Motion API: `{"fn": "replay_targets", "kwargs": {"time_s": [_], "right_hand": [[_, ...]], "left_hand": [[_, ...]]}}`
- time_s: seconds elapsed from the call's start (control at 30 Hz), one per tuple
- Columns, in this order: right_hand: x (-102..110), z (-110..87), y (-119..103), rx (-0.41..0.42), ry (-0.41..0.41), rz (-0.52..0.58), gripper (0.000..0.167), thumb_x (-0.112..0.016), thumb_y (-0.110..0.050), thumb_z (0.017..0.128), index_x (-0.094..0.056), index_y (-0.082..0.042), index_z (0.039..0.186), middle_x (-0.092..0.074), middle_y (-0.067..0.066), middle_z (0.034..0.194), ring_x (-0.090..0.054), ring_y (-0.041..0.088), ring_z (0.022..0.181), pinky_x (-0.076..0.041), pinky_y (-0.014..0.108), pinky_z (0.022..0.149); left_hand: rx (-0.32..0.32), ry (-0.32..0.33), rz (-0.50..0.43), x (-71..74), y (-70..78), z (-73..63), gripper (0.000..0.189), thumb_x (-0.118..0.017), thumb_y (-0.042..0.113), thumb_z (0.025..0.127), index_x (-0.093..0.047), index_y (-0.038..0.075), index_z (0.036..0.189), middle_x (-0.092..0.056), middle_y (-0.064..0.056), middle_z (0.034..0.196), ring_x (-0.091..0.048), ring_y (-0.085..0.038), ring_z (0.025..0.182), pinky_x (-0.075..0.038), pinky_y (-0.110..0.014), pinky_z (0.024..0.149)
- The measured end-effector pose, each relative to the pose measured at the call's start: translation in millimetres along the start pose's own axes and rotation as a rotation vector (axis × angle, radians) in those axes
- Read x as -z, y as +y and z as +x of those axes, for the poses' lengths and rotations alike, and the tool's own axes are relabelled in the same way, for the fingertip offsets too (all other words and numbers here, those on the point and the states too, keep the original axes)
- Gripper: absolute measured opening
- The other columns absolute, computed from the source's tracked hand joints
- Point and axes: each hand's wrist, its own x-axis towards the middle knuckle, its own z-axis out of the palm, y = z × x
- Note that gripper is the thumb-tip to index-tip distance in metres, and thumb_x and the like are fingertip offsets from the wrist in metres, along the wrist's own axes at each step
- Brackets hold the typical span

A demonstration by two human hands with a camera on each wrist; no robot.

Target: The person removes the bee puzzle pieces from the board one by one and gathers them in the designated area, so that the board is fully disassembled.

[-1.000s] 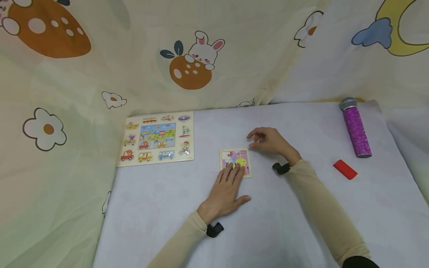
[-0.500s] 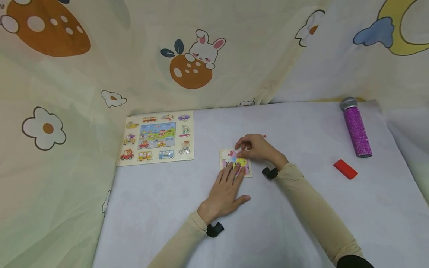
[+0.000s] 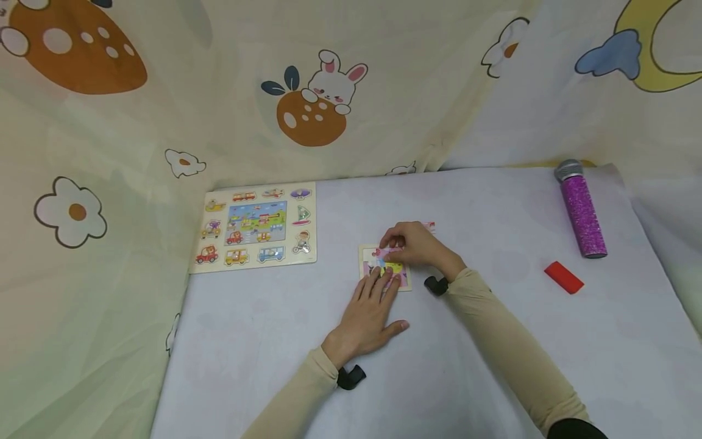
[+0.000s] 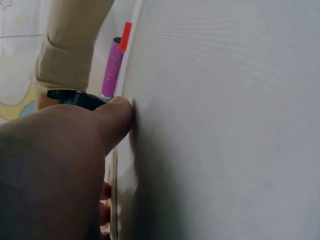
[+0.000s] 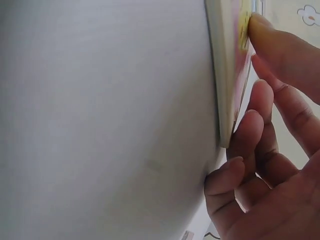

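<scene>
A small square picture puzzle with pink and yellow printing lies on the white table. My left hand rests flat on its lower part, fingers straight and thumb spread onto the cloth. Over the upper right of the puzzle, my right hand touches the picture with bent fingers and thumb. In the right wrist view, the thumb presses near the yellow print; whether a piece is pinched cannot be told. A pink-red piece shows just behind the right hand, partly hidden by it.
At the back left lies a larger vehicle puzzle board. A glittery purple microphone lies at the right, with a red rectangular block in front of it. A printed curtain hangs behind the table.
My right hand has moved left from beside the puzzle onto its upper part, uncovering the pink-red piece behind it. The left hand has stayed in place.
</scene>
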Motion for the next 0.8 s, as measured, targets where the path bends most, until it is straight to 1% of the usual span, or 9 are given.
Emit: {"fn": "replay_targets", "kwargs": {"time_s": [0.13,0.27,0.33,0.4,0.53,0.67,0.8], "right_hand": [[-1,1.2,-1,-0.013,-0.010,-0.014,0.018,-0.086,-0.012,0.087,-0.080,-0.008,0.103,-0.070,0.006,0.091,-0.056,0.016,0.078,-0.046,0.030,0.073],[-1,2.0,-2,-0.028,-0.035,-0.016,0.013,-0.086,-0.014,0.088,-0.080,-0.010,0.099,-0.071,0.006,0.094,-0.059,0.021,0.084,-0.047,0.033,0.077],[-1,1.9,-3,-0.035,-0.043,-0.017,0.015,-0.086,-0.014,0.089,-0.079,-0.011,0.101,-0.072,0.005,0.097,-0.060,0.022,0.088,-0.048,0.034,0.080],[-1,1.9,-4,-0.036,-0.047,-0.015,0.020,-0.086,-0.012,0.089,-0.078,-0.010,0.107,-0.072,0.005,0.100,-0.061,0.022,0.090,-0.050,0.035,0.081],[0,2.8,-7,-0.018,-0.065,-0.026,0.025,-0.084,-0.009,0.090,-0.078,-0.010,0.114,-0.072,0.005,0.103,-0.062,0.021,0.094,-0.051,0.036,0.085],[0,5.2,-12,0.012,-0.101,-0.034,0.024,-0.082,-0.005,0.091,-0.080,-0.011,0.114,-0.070,0.007,0.104,-0.060,0.024,0.094,-0.051,0.037,0.086],[0,7.6,-14,0.013,-0.129,-0.039,0.022,-0.082,-0.004,0.090,-0.081,-0.011,0.111,-0.069,0.007,0.102,-0.058,0.024,0.092,-0.049,0.035,0.084]], "left_hand": [[-0.003,0.003,-0.001,-0.6,-0.2,-0.4,0.089,-0.050,0.066,0.105,-0.021,0.013,0.171,-0.010,-0.009,0.180,-0.003,-0.032,0.167,-0.013,-0.050,0.134],[-0.003,0.008,0.000,-0.3,-0.3,-0.6,0.089,-0.050,0.065,0.105,-0.020,0.013,0.171,-0.010,-0.009,0.180,-0.002,-0.032,0.167,-0.013,-0.050,0.134],[-0.005,0.008,-0.002,-0.2,-0.5,-0.5,0.089,-0.051,0.065,0.105,-0.020,0.013,0.171,-0.010,-0.009,0.180,-0.002,-0.032,0.167,-0.012,-0.050,0.134],[-0.008,0.007,-0.004,-0.1,-0.6,-0.3,0.090,-0.051,0.065,0.105,-0.020,0.013,0.171,-0.009,-0.009,0.180,-0.002,-0.032,0.167,-0.012,-0.050,0.134],[-0.013,0.009,-0.009,0.0,-0.9,0.0,0.090,-0.051,0.064,0.105,-0.019,0.012,0.171,-0.010,-0.010,0.180,-0.002,-0.032,0.167,-0.012,-0.050,0.134],[-0.011,0.014,-0.001,0.4,-1.2,0.2,0.090,-0.051,0.065,0.105,-0.019,0.012,0.171,-0.011,-0.010,0.180,-0.002,-0.032,0.167,-0.013,-0.050,0.134],[-0.012,0.014,0.000,0.3,-1.2,-0.2,0.090,-0.051,0.065,0.105,-0.019,0.012,0.171,-0.012,-0.010,0.179,-0.003,-0.033,0.167,-0.013,-0.050,0.134]]}}
